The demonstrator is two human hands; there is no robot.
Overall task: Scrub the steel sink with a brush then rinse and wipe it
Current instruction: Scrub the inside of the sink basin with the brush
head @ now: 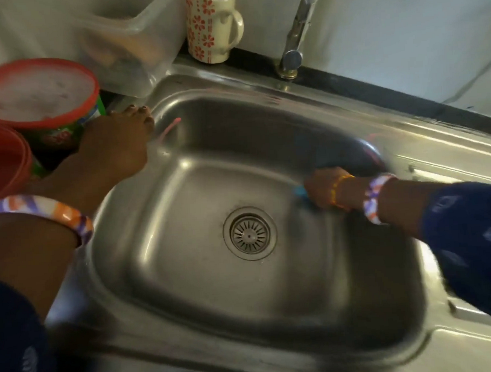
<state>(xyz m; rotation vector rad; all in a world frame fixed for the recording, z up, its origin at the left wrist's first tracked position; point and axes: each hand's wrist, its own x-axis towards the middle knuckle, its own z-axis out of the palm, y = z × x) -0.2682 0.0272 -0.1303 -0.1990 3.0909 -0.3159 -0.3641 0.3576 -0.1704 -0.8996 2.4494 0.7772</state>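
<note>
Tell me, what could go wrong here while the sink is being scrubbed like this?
The left hand presses on the sink's wet-looking rim right beside the red-rimmed tub; a slip or a nudge could tip the tub. The right hand grips a blue brush, mostly hidden and blurred from fast strokes, so it might slip from the fingers. The flowered mug stands near the tap, where rinse water might splash it.

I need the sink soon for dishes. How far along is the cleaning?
Nothing looks finished yet. In hand: the right hand grips a blue brush against the sink's right wall, while the left hand rests on the rim. No water runs from the tap, so rinsing and wiping remain.
</note>
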